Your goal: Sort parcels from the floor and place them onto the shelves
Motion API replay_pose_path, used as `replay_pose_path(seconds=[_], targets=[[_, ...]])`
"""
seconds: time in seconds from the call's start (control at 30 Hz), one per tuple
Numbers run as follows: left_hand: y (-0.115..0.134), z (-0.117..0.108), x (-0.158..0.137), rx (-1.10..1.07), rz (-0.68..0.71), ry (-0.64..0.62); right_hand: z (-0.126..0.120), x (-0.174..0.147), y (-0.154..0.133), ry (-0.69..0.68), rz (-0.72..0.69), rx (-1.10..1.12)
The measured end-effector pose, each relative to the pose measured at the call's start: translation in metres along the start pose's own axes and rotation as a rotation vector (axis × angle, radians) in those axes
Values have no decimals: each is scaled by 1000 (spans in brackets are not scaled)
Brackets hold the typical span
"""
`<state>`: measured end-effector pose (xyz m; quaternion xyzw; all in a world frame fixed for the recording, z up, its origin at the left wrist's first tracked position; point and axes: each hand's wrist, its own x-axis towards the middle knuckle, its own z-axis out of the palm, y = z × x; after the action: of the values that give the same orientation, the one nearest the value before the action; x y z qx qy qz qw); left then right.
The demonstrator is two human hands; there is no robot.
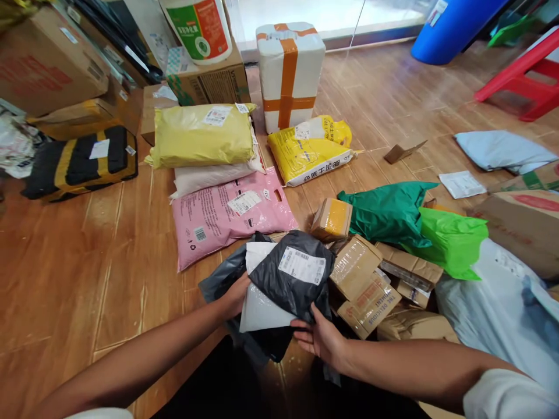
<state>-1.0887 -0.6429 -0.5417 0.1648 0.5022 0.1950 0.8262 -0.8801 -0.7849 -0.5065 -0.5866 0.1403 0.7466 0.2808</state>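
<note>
While parcels lay scattered over a wooden floor (78,267), a person gripped a small stack of mail bags with both hands, low and close to the body. A dark grey mailer (293,285) with a white shipping label lay on top of a white mailer (260,308), and a further grey bag showed beneath both. The left hand (236,295) closed around the stack's left edge, its fingers tucked under and out of sight. The right hand (321,338) held the lower right corner, thumb pressed on the grey mailer and fingers curled beneath.

Just beyond the left hand lay a pink mailer (227,212), with a whitish bag and a yellow mailer (201,135) stacked behind it. Just to the right of the right hand sat a cluster of taped cardboard boxes (364,285), and past them a dark green bag (388,212) overlapped a bright green bag (452,240). Farther ahead of both hands stood a white foam box (273,70) bound in orange tape, with a yellow printed sack (305,154) in front of it. Well off to the left of the left hand lay a black parcel (81,163) crossed with yellow tape.
</note>
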Motion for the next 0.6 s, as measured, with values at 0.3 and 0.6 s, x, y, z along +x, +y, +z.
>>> replay_pose_path(seconds=[0.3,0.6], targets=[[-1,-6,3,-19,-37,31,12,-22,-106,147,-1291,-1292],[-4,-19,2,42,7,-54,-16,3,-203,-127,-796,-433]])
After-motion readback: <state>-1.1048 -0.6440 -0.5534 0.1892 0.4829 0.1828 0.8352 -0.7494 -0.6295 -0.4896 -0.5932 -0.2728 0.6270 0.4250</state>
